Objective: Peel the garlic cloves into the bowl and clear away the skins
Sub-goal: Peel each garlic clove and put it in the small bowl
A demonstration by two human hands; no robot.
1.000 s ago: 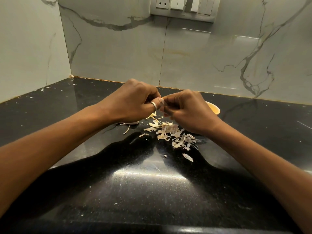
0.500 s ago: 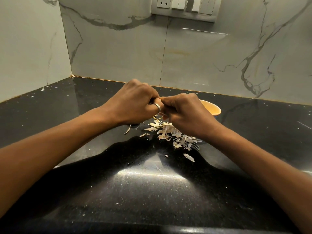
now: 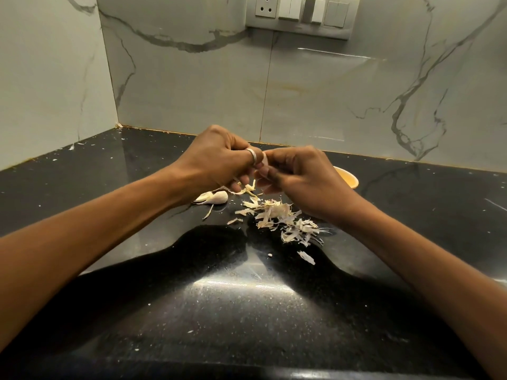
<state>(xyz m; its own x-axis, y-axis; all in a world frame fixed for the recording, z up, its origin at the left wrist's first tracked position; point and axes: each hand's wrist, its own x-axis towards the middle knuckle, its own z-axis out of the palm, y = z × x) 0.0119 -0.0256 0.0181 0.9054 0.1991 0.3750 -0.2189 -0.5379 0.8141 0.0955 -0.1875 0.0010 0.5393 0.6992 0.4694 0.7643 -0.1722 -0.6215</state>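
My left hand (image 3: 216, 160), with a ring on one finger, and my right hand (image 3: 299, 176) meet above the black counter. Both pinch one pale garlic clove (image 3: 265, 161), mostly hidden by the fingers. A strip of skin (image 3: 248, 187) hangs from under my left fingers. A heap of loose garlic skins (image 3: 282, 218) lies on the counter right below the hands. An unpeeled clove (image 3: 216, 198) rests on the counter under my left wrist. The small yellow bowl (image 3: 348, 179) stands behind my right hand, half hidden by it.
The black stone counter (image 3: 247, 297) runs into a corner of marble-look wall tiles. A socket and switch panel (image 3: 299, 15) sits high on the back wall. Small skin flakes (image 3: 306, 256) lie scattered toward me.
Both hands have lifted slightly off the skin heap. The unpeeled clove under my left wrist has come into view, and skin now dangles from my left fingers.
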